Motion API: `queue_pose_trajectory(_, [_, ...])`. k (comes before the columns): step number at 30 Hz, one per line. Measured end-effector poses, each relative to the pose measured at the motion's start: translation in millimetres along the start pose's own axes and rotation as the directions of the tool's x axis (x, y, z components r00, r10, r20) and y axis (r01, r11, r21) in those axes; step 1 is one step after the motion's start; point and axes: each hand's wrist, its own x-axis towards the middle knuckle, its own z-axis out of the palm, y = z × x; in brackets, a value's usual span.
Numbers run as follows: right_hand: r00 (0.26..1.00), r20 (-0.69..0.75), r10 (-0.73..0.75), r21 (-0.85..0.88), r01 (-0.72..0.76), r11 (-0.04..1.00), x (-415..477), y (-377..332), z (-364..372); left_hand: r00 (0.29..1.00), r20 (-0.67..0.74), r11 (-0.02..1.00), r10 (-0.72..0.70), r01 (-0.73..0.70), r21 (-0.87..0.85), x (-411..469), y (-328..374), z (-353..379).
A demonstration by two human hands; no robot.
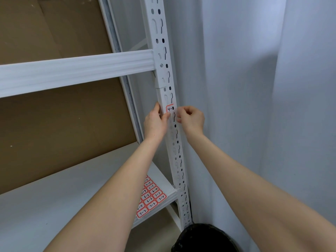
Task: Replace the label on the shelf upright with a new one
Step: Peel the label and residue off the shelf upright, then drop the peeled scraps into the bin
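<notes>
A white perforated shelf upright (164,57) runs from top centre down to the lower right. A small red-bordered label (170,108) with handwritten "4-" sits on its front face. My left hand (156,122) is against the upright's left edge, thumb and fingertip at the label's lower left corner. My right hand (190,119) is on the right side, fingers curled and pinching at the label's right edge. A sheet of red-bordered labels (151,197) with handwritten numbers lies on the lower shelf board, partly hidden by my left forearm.
A white crossbeam (72,71) joins the upright above the hands. Brown cardboard (54,124) backs the shelves. A white curtain (254,106) hangs right of the upright. A black bin (205,239) stands below at the upright's foot. The lower shelf board (54,197) is white.
</notes>
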Motion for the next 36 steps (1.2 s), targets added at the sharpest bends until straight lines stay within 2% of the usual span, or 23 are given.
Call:
queue_pose_trajectory(2, [0.998,0.03,0.057,0.099,-0.06,0.993,-3,1,-5,0.999,-0.013,0.997,-0.029,0.028,-0.073,-1,2,0])
queue_pose_trajectory(5, [0.993,0.069,0.092,0.132,-0.101,0.986,-7,2,-13,0.99,-0.055,0.976,-0.13,0.118,-0.183,-6,5,0])
queue_pose_trajectory(7, [0.99,0.098,0.105,0.151,-0.119,0.981,-9,2,-17,0.977,-0.163,0.981,-0.139,0.113,-0.16,-13,4,0])
queue_pose_trajectory(9, [0.985,0.129,0.112,0.176,-0.134,0.975,-11,1,-20,0.969,-0.233,0.996,-0.085,0.073,-0.059,-21,6,0])
queue_pose_trajectory(11, [0.978,0.169,0.119,0.188,-0.151,0.971,-14,0,-22,0.99,-0.124,0.991,-0.068,0.053,-0.12,-26,10,2])
queue_pose_trajectory(13, [0.969,0.209,0.134,0.191,-0.175,0.966,-17,0,-25,0.993,0.025,0.962,-0.117,0.119,-0.246,-30,14,6])
queue_pose_trajectory(18, [0.941,0.297,0.162,0.137,-0.21,0.968,-20,5,-35,0.963,0.15,0.888,-0.225,0.266,-0.375,-37,16,12])
queue_pose_trajectory(22, [0.931,0.323,0.167,0.079,-0.202,0.976,-20,6,-38,0.954,0.167,0.881,-0.249,0.295,-0.369,-37,16,12])
queue_pose_trajectory(30, [0.977,0.167,0.13,-0.089,-0.116,0.989,-23,15,-34,0.963,0.156,0.955,-0.221,0.246,-0.168,-39,12,14])
queue_pose_trajectory(34, [0.973,0.178,0.146,-0.02,-0.145,0.989,-25,19,-42,0.961,0.176,0.96,-0.215,0.241,-0.144,-43,9,16])
queue_pose_trajectory(36, [0.972,0.203,0.118,-0.034,-0.113,0.993,-24,23,-49,0.956,0.197,0.957,-0.218,0.249,-0.147,-45,6,17])
